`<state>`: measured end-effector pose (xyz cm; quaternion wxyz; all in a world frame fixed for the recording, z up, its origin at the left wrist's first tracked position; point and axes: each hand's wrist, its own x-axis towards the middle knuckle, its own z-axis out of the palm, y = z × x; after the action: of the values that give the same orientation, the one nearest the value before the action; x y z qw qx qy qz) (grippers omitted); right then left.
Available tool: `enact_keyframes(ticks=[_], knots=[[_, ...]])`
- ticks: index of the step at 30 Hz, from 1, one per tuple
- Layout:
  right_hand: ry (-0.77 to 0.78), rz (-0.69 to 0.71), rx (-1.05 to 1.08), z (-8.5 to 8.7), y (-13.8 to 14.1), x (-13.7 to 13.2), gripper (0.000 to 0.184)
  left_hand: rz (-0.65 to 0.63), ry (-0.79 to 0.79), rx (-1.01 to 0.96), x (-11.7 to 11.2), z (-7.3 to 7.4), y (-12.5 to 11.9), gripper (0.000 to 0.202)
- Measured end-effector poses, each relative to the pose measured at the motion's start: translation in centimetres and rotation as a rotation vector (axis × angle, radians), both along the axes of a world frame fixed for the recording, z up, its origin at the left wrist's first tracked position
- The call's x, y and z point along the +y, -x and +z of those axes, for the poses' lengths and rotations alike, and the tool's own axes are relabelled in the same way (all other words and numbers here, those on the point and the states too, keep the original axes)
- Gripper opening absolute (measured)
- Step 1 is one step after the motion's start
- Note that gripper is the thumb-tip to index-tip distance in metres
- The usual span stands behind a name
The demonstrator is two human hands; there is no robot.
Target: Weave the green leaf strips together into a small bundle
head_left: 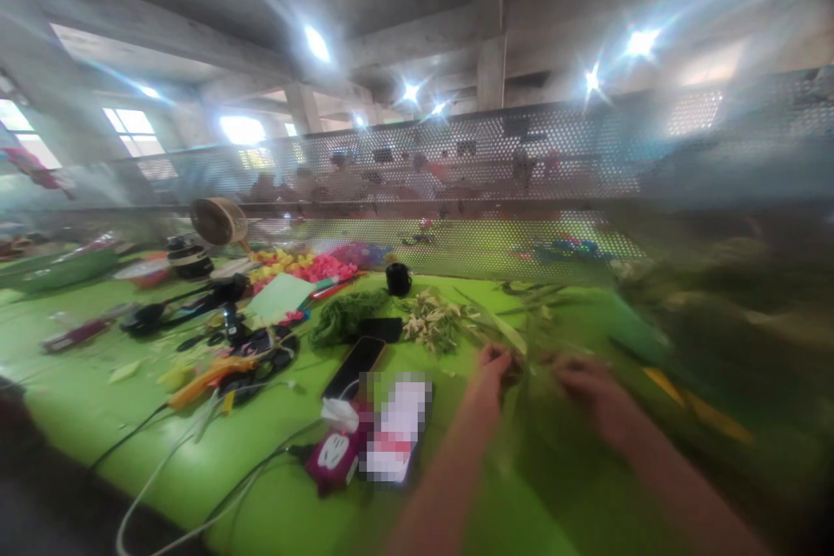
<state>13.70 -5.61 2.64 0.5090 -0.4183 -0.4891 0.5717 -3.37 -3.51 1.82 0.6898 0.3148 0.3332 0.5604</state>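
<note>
Left hand point(490, 375): fingers bent inward, their tips together beside a thin green strip point(512, 332); blur hides whether they grasp it.
Right hand point(590, 391): fingers bent toward those of the left hand and apart from them; too blurred to tell whether they grasp anything.
Green strip: at the left fingertips, slanting away from them toward the far left.
Pale cuttings point(430, 321): a loose pile, just left of the left fingers and slightly beyond.
Black cup-shaped object point(399, 280): upright, farther beyond the left fingers, behind the pile.
Dark green bundle point(347, 317): left of the fingers, past the pile.
Phones: a black one point(355, 367) left of the left fingers; a lit one point(397, 430) between it and the left forearm, its screen obscured.
Purple power block point(335, 459): left of the fingers and nearer the body, with cables leading off.
Orange-handled tool point(212, 380): well left of the fingers, among cables.
Pink and yellow pieces point(306, 268): heaped far beyond the fingers, to the left.
Yellow strip point(717, 419): right of the right fingers.
Surface point(274, 512): bright green, beneath both hands.
Perforated screen point(469, 161): standing beyond the fingers, behind everything listed.
</note>
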Motion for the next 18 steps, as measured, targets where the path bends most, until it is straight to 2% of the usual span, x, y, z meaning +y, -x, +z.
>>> enact_keyframes(ticks=[5, 10, 14, 18], knots=[[0.031, -0.052, 0.061, -0.8, 0.3, 0.1, 0.017, -0.026, 0.023, -0.068, 0.0, -0.1, -0.4, 0.041], [0.099, -0.091, 0.184, -1.0, 0.6, 0.4, 0.019, -0.03, 0.004, -0.17, -0.6, 0.7, -0.7, 0.041], [0.054, -0.113, 0.205, -0.6, 0.7, 0.4, 0.015, 0.007, -0.041, -0.113, -0.8, 0.9, -0.7, 0.038], [-0.003, -0.087, 0.124, -0.1, 0.9, 0.2, 0.017, 0.096, -0.138, -0.023, -0.2, 0.2, -0.7, 0.033]])
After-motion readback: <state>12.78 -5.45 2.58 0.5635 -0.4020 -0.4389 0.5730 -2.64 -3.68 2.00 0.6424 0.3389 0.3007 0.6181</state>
